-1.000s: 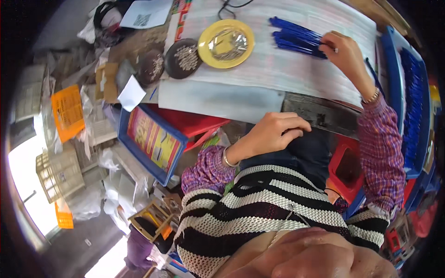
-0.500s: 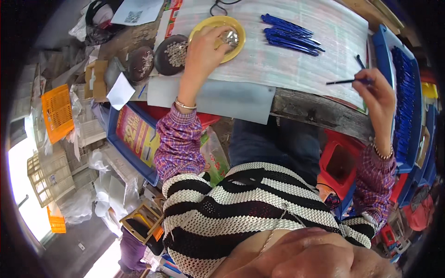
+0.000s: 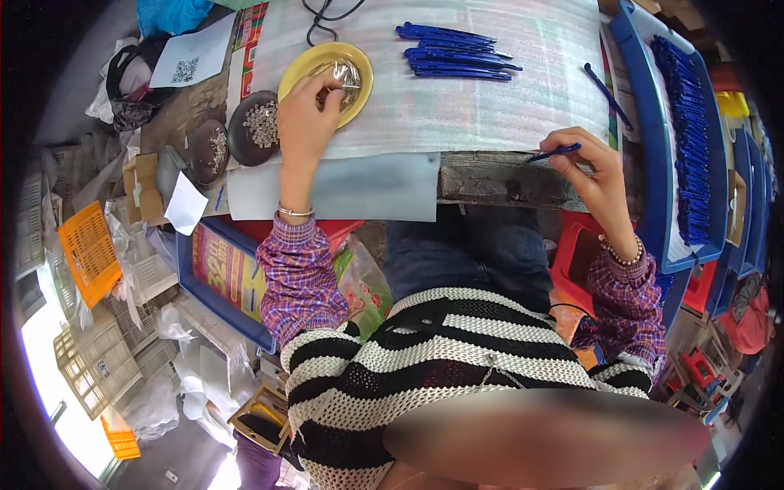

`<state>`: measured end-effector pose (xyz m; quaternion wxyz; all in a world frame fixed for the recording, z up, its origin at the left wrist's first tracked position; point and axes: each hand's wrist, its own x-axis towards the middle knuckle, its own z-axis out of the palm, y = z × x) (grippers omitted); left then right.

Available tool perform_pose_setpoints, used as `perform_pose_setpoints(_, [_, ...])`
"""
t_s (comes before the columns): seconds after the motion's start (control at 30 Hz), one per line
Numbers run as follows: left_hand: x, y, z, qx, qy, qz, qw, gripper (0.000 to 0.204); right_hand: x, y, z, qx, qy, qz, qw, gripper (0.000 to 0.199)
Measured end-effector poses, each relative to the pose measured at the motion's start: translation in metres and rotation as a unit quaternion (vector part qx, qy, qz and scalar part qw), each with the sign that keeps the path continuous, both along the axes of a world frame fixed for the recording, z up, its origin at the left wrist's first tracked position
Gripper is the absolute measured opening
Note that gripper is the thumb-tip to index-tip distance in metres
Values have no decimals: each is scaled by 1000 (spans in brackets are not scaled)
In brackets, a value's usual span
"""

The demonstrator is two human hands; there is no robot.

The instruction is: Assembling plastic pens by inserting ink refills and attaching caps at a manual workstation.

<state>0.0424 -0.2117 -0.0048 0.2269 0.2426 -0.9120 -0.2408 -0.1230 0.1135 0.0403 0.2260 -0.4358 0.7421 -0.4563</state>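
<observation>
My left hand [image 3: 309, 118] reaches over the near side of a shallow yellow dish [image 3: 365, 82]. Its thumb and fingers are pinched together; whatever is between them is too small to make out. Shiny metal pieces [image 3: 346, 75] lie in that dish. Over the table's front edge, my right hand [image 3: 594, 167] grips a slim dark-blue strip [image 3: 563, 152] between thumb and fingers. Beyond it, another blue strip [image 3: 608, 95] lies by itself near the right side of the table. A loose pile of blue strips [image 3: 457, 53] rests at the far middle.
Two dark dishes of small pale parts, one nearer [image 3: 239, 135] and one farther left [image 3: 196, 159], stand beside the yellow dish. A blue tray [image 3: 712, 220] full of blue strips is at the right. A black cord [image 3: 310, 34] lies behind the yellow dish.
My right hand has come back toward the table's front edge with a blue strip. The lone strip now lies clear of that hand. My left hand stays at the yellow dish, its fingers drawn closer together.
</observation>
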Motion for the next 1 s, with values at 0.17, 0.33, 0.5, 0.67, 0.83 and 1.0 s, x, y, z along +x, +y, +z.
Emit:
perform_pose_setpoints(0.17, [9, -2, 6, 68, 50, 4, 996, 10, 3, 8, -7, -59, -94, -48, 993, 11])
perform_pose_setpoints(0.33, [13, 13, 16, 192, 112, -8, 975, 10, 11, 16, 1, -88, -58, -58, 993, 14])
perform_pose_setpoints(0.5, [12, 74, 35, 520, 120, -144, 833, 11, 47, 15, 0, -41, -84, -45, 995, 26])
perform_pose_setpoints(0.67, [0, 130, 24, 620, 56, -205, 755, 6, 63, 9, -16, 3, -176, -20, 984, 17])
perform_pose_setpoints(0.83, [-1, 141, 18, 640, 33, -208, 739, 7, 66, 16, -25, -1, -205, -28, 978, 17])
perform_pose_setpoints(1.0, [-3, 144, 13, 644, 31, -216, 734, 9, 66, 21, -30, 11, -251, -34, 967, 19])
